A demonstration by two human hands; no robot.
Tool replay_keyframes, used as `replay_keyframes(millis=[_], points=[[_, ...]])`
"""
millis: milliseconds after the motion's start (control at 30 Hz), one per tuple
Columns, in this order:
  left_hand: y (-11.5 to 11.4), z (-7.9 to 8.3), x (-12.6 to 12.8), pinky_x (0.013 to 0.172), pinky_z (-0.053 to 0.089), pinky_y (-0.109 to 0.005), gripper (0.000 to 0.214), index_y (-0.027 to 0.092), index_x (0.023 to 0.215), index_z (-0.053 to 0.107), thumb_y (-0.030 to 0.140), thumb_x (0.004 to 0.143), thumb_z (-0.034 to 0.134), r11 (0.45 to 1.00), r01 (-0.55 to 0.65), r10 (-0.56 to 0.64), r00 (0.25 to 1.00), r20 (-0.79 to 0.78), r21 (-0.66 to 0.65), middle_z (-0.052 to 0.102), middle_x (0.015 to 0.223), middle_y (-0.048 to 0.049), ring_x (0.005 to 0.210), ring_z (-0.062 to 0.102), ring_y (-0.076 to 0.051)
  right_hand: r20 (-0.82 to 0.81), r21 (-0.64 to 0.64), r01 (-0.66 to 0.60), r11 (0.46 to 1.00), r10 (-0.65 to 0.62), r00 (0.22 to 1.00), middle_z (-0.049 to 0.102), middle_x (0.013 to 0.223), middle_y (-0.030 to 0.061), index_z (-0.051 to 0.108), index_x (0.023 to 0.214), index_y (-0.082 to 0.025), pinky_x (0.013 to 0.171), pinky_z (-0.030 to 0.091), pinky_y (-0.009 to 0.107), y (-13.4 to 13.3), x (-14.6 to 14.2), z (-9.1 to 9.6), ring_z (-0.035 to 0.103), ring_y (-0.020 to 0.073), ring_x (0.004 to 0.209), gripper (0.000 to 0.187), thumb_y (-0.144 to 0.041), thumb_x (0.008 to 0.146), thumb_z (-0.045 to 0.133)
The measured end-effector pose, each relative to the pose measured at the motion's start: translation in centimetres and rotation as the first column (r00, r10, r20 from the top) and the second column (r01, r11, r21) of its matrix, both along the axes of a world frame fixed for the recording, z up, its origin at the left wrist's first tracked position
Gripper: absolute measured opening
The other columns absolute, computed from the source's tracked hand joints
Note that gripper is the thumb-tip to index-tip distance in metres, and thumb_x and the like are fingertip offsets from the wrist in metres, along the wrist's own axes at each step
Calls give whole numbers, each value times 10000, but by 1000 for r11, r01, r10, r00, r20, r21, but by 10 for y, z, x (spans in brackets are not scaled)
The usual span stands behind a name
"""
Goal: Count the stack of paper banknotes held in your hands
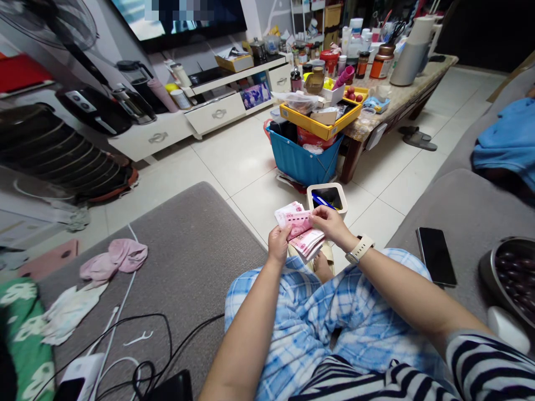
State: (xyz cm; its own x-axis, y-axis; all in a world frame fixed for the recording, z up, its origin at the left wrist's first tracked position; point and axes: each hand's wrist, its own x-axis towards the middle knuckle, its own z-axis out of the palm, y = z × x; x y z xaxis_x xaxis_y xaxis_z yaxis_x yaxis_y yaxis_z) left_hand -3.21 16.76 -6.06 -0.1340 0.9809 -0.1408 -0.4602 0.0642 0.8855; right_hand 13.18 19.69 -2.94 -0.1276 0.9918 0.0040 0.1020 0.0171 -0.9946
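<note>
In front of my knees, a folded stack of pink banknotes point(307, 240) is spread between my two hands. My left hand point(279, 243) is closed around the stack's left side, thumb on top. The fingers of my right hand point(331, 224) pinch the upper right edge of a note. One part of the stack fans out at the upper left, another hangs lower right. Just beyond my right hand stands a small cream-rimmed bin point(343, 195) with something blue inside. A watch with a pale strap point(360, 249) is on my right wrist.
Ahead are a blue basket point(303, 161) under a yellow tray point(313, 123), and a crowded coffee table point(359, 129). A black phone point(436, 256) and a bowl of dark fruit point(489, 267) lie on the right seat. Cables point(169, 334) and a pink cloth point(115, 259) lie left.
</note>
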Motion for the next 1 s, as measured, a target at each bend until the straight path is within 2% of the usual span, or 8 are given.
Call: replay_keyframes(millis=[133,300,500,667,833,1000], points=[[1,-2,0,788,483,-339,346,137,866,698,398,640,712,1000,6,-6,1000,-6,-1,714,846,-72,803,657,-220,-14,8,-26,1000,27,1000,539,647,-13,539,698,-173,582,366,245,-2,0,2,477,123,598,217,-377,711,612],[4,-4,-3,730,491,-305,292,166,694,687,453,689,632,997,-80,80,995,-57,-4,693,714,-35,728,637,-192,-29,-8,-23,1000,23,999,532,625,-15,535,700,-175,555,339,239,-3,-2,2,460,119,569,218,-382,716,604],[4,-1,-3,721,484,-298,299,158,664,664,443,715,589,991,-136,132,981,-142,-19,675,692,-36,725,621,-184,-91,-19,-48,999,46,995,532,628,-13,531,709,-170,540,336,234,-3,-4,2,459,110,559,219,-374,709,610],[3,1,-5,685,469,-267,249,160,583,613,375,707,600,984,-176,177,960,-216,24,618,612,-16,676,583,-156,-59,-36,-63,997,61,996,551,660,-12,557,744,-164,566,373,233,-5,-4,7,493,114,596,198,-349,695,608],[7,-1,-5,654,445,-251,240,169,548,530,335,716,572,975,-217,201,946,-254,-39,516,526,10,630,522,-137,-14,11,-64,998,64,998,573,689,-16,575,752,-154,602,389,225,-2,-4,8,513,111,644,173,-323,716,589],[11,3,-2,619,431,-238,238,175,501,449,258,684,576,960,-280,256,898,-358,-15,450,506,19,600,468,-123,-19,8,-65,998,65,998,591,704,-14,586,775,-151,624,393,224,2,-3,6,528,115,670,155,-300,735,593]])
